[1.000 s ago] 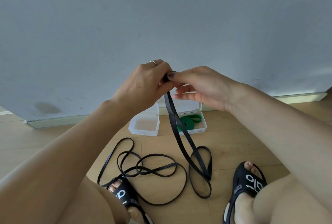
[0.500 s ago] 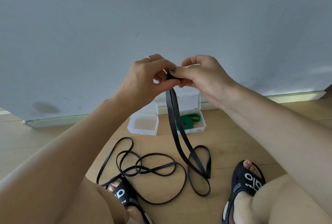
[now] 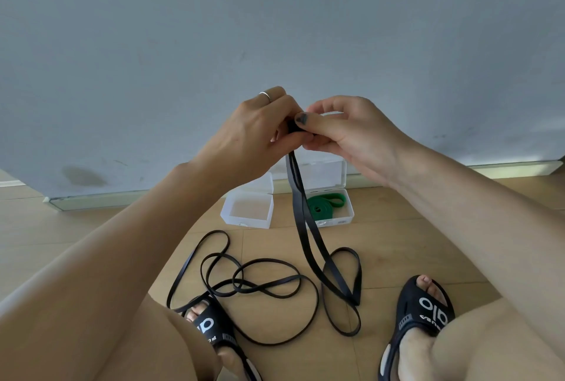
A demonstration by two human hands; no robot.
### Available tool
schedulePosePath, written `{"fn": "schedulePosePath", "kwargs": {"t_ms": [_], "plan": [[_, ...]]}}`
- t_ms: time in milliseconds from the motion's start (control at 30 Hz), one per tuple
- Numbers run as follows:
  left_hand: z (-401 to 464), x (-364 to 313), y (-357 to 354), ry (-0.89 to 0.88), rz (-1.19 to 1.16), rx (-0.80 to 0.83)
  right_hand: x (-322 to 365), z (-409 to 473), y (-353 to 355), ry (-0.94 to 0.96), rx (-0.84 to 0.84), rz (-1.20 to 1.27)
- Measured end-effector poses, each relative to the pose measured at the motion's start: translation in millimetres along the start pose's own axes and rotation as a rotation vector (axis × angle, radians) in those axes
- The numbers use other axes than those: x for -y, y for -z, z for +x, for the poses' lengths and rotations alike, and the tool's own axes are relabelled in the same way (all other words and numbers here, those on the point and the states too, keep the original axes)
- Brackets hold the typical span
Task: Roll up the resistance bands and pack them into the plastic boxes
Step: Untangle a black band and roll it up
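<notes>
While both hands pinch the black band (image 3: 301, 215), you start its roll.
Slacken your left hand (image 3: 256, 132) or right hand (image 3: 342, 132), and it springs loose.

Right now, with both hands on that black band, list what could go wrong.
1. The small coil pinched between the left hand and right hand may spring loose if either grip slackens.
2. The black band trails to the floor beside the second black band; rolling on could snag or drag it.
</notes>
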State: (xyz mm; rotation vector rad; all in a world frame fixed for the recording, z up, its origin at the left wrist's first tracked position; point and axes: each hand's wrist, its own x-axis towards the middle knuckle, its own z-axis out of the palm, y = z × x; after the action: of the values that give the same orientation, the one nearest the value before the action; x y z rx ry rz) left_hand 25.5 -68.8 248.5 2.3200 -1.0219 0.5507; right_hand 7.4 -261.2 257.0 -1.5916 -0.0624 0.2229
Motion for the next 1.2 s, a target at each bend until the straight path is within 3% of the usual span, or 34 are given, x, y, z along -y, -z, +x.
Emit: {"fn": "schedulePosePath", "kwargs": {"t_ms": [233,400,733,833,1033,1200], "plan": [[2,1,-4,-0.034,0.089,0.009,-5,-1,-8,-0.060,-0.062,0.017],[0,1,-6,0.106,-0.006,-0.028,-3,2,-3,-0.140,-0.063,0.091],[-1,-2,3,0.186,0.017,0.097,-15,7,-5,-0.110,-0.021,-0.032],[-1,-4,9,0.175,0.034,0.051,-10,6,-5,-0.078,0.019,-0.092],[-2,-15,21,0.517,-0.393,0.005,-6,17,-2,-0.142,0.106,0.382],[-4,-18,21,0.592,-0.614,0.029,-12,8,-29,-0.218,0.392,0.320]]}}
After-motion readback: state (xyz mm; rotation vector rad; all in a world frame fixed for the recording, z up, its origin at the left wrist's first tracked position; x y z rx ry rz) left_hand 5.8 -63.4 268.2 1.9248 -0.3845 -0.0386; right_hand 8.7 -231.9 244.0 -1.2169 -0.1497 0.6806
